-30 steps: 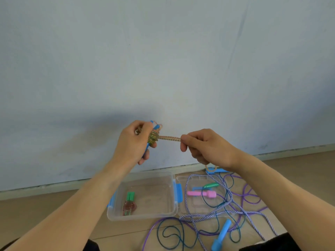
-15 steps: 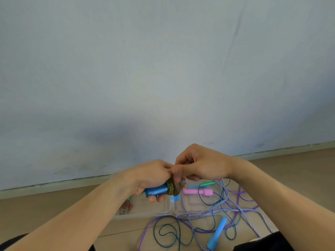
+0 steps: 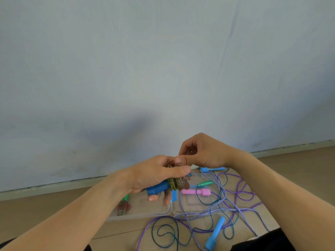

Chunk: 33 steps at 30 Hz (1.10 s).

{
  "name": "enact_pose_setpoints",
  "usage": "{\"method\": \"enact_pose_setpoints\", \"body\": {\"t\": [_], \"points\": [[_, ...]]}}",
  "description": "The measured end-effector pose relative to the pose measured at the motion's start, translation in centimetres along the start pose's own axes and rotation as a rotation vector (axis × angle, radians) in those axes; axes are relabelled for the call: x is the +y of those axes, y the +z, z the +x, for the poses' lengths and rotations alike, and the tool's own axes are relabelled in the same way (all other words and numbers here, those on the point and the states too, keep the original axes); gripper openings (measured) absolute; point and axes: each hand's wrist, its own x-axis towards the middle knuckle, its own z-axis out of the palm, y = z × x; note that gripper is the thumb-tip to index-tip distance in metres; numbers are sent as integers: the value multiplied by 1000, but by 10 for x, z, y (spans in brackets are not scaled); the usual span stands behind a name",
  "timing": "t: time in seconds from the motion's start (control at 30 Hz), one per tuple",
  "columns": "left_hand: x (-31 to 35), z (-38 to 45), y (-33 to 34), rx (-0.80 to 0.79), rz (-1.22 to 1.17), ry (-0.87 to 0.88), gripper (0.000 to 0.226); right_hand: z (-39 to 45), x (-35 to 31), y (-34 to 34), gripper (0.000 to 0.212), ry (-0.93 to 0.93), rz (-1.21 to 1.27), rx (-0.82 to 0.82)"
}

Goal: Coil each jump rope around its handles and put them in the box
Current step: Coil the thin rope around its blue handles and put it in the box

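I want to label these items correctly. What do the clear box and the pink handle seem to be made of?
The clear box looks like thin transparent plastic with a glossy finish: the floor shows through its walls. The pink handle seems to be moulded plastic, smooth and slightly matte, with one even colour; foam cannot be ruled out.

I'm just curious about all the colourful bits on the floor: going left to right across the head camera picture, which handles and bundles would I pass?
Coiled rope with green handles in the clear box → blue handles wrapped in rope held by the left hand → pink handle → light blue handle on the floor.
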Motion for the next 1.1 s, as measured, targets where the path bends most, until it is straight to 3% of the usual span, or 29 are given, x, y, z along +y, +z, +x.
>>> {"method": "enact_pose_setpoints", "body": {"t": [0.1, 0.27, 0.43, 0.57, 0.8, 0.87, 1.1], "points": [[-2, -2, 3, 38, -24, 55, 37, -2, 0, 0, 40, 30, 105, -66], [6, -7, 2, 198, -219, 247, 36, -4, -3, -11, 20, 11, 521, -75], [19, -14, -1, 359, -518, 345, 35, -3, -4, -12, 18, 26, 631, 61], [18, -11, 1, 460, -591, 352, 43, -1, -10, 3, 14, 25, 504, 148], [12, -3, 2, 702, -365, 343, 37, -9, -14, 2, 25, -34, 162, 256], [10, 0, 4, 745, -266, 338, 31, -10, -13, 7, 19, -79, 84, 318], [9, 4, 9, 786, -146, 381, 19, -13, -13, 3, 15, -165, 283, 456]]}}
